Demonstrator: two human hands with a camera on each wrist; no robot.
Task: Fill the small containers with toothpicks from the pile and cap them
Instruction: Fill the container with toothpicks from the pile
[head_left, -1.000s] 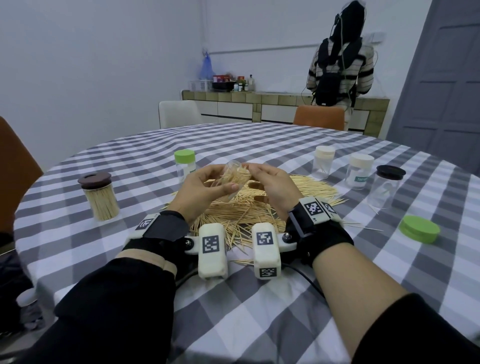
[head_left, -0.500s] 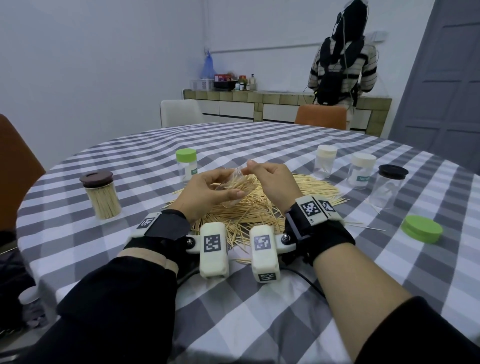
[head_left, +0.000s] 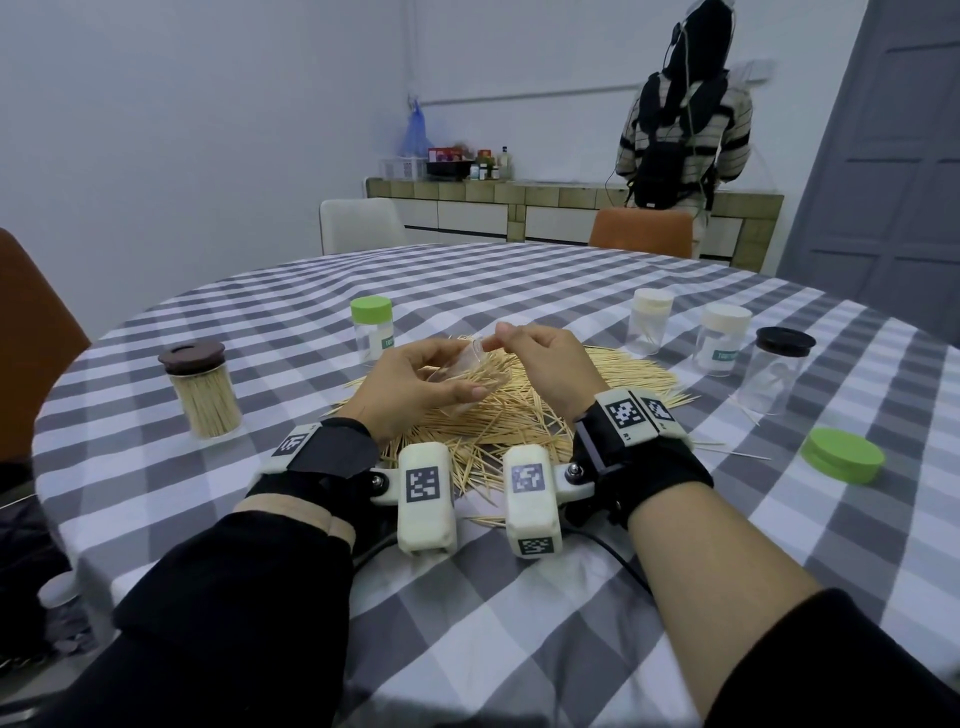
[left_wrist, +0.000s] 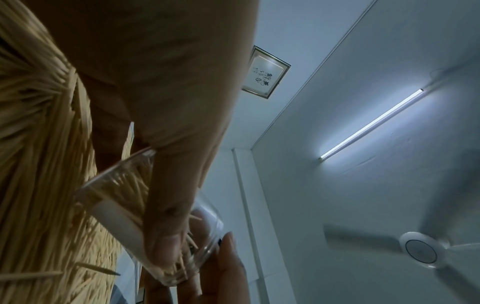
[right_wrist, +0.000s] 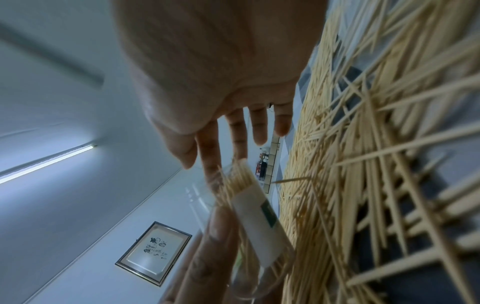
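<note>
1. Clear plastic is what the left hand (head_left: 410, 382) grips: a small container (head_left: 470, 371), held tilted over the toothpick pile (head_left: 524, 410) in the middle of the tabletop (head_left: 519, 623). Its open mouth points up and away toward the right hand (head_left: 545, 364), its base down toward the left palm.
2. The left wrist view shows the thumb pressed along the container's side, with toothpicks already lying inside, roughly along its long axis. A white label runs down the wall.
3. The right hand sits at the mouth, fingertips (head_left: 501, 332) bunched at the rim. Whether they pinch toothpicks or only touch the rim I cannot tell; in the right wrist view the fingers look fairly straight.
4. The relation that matters: the mouth faces the right hand, so more toothpicks should go in lengthwise, parallel to those inside. A crosswise stick would likely jam at the rim.
5. My judgement is that filling is under way and capping comes later. A loose green lid (head_left: 842, 456) lies on the tabletop well to the right, nearer the right hand.
6. One jar (head_left: 205, 392) with a brown lid stands full on the left. A green-capped container (head_left: 371, 332) and three capped ones across the pile look nearly empty.
</note>
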